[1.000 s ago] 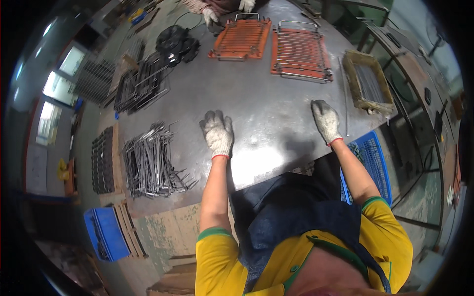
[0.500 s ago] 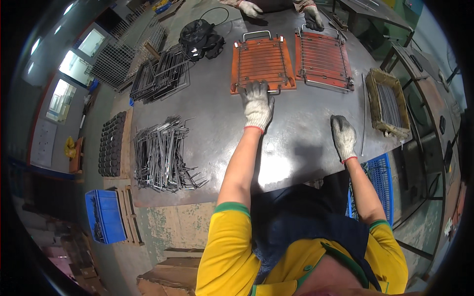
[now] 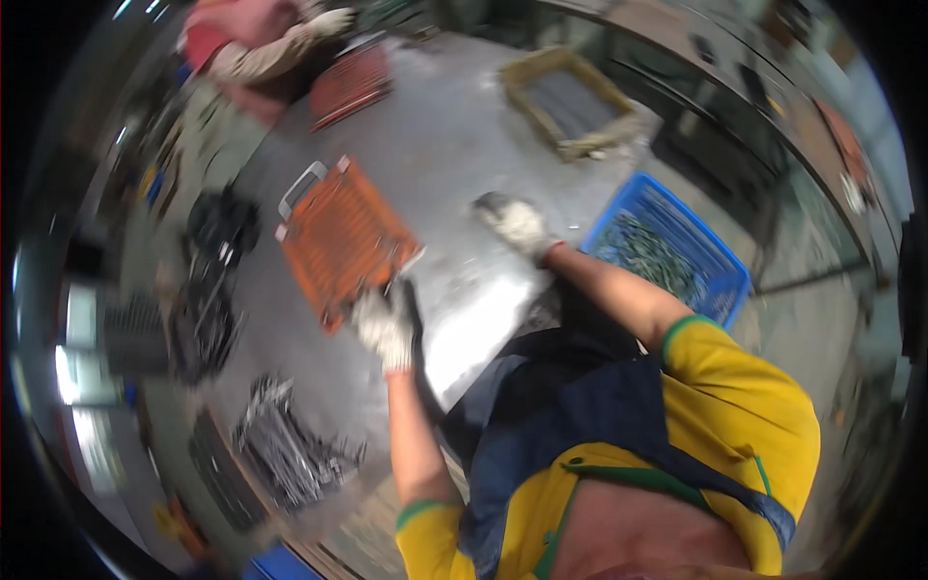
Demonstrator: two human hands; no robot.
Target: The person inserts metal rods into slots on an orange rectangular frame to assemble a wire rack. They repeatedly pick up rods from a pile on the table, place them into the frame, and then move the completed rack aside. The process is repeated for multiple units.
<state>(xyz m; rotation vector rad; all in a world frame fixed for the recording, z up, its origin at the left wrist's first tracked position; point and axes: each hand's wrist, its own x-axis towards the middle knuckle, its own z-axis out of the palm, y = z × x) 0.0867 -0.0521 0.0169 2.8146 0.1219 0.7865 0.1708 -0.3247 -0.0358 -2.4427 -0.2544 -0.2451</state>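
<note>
An orange rectangular jig [image 3: 338,232] lies tilted across the metal table, a light metal handle [image 3: 302,188] at its far end. Thin rods on top of it are blurred. My left hand [image 3: 384,327], in a white glove with dark fingers, grips the jig's near edge with fingers bent over it. Over the bare metal to the right is my right hand [image 3: 517,224], gloved the same way and apart from the jig. Motion smears its fingers, so I cannot tell whether they are closed; no held thing shows.
A second reddish jig [image 3: 353,85] lies before a co-worker [image 3: 261,68] at the far side. A yellowish box of rods [image 3: 619,124] stands far right, a blue basket [image 3: 739,280] with small parts beside the table. Wire parts [image 3: 290,449] and black bags [image 3: 222,227] lie left.
My view has swung to the right and blurred. The orange jig has come nearer with my left hand at its edge. The second jig lies farther off, towards the co-worker.
</note>
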